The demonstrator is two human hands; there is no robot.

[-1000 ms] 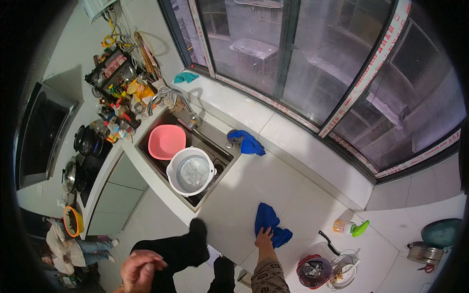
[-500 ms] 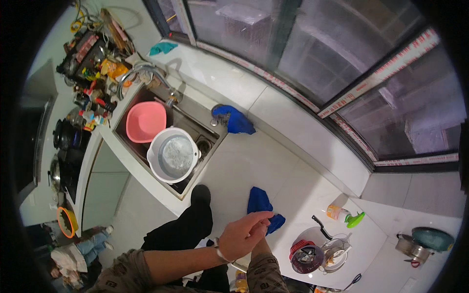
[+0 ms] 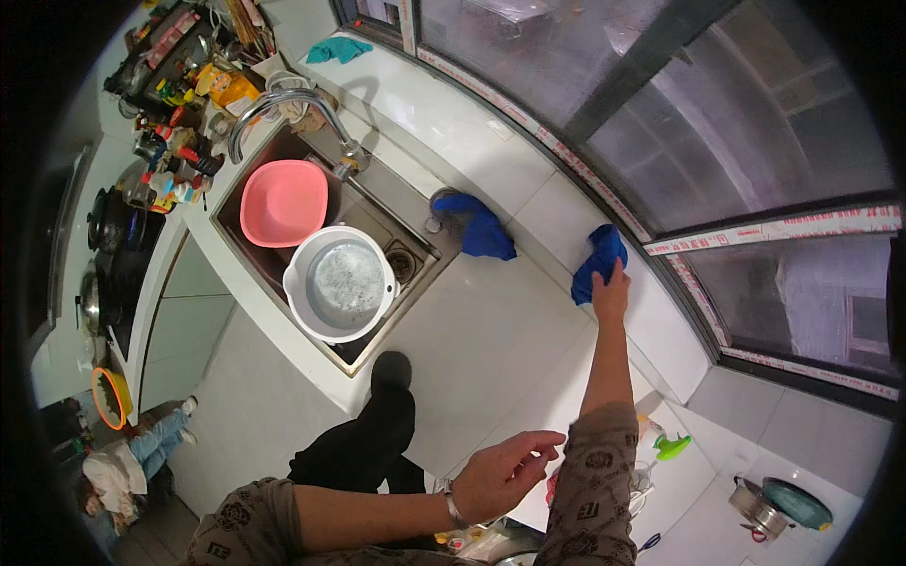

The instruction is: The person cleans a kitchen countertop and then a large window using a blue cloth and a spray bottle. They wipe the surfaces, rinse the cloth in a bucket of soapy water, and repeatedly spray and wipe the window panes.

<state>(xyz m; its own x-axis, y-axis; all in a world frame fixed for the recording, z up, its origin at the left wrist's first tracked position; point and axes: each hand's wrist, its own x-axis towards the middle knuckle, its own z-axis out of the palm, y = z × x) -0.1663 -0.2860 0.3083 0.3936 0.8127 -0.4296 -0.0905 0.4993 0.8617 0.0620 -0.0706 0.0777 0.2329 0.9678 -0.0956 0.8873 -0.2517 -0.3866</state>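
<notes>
My right arm reaches out to the window ledge, and there my right hand (image 3: pixel 611 291) grips a blue cloth (image 3: pixel 595 262), its fingers pressed onto the fabric. Above the near end of the counter hovers my left hand (image 3: pixel 507 474), with nothing in it. Its index finger is stretched forward while the other fingers curl loosely. A second blue cloth (image 3: pixel 486 233) lies crumpled beside the sink's right corner, well away from both hands.
The sink (image 3: pixel 415 300) holds a pink basin (image 3: pixel 284 203) and a white basin (image 3: pixel 293 281) with water, under a curved faucet (image 3: pixel 283 96). Bottles (image 3: pixel 226 87) crowd the far left. A green-topped spray bottle (image 3: pixel 672 447) and pots (image 3: pixel 758 509) stand right. Another person (image 3: pixel 118 472) is lower left.
My hands were together over the counter; now they are apart. My right hand has taken the blue cloth from the counter up to the window ledge. The view has shifted slightly.
</notes>
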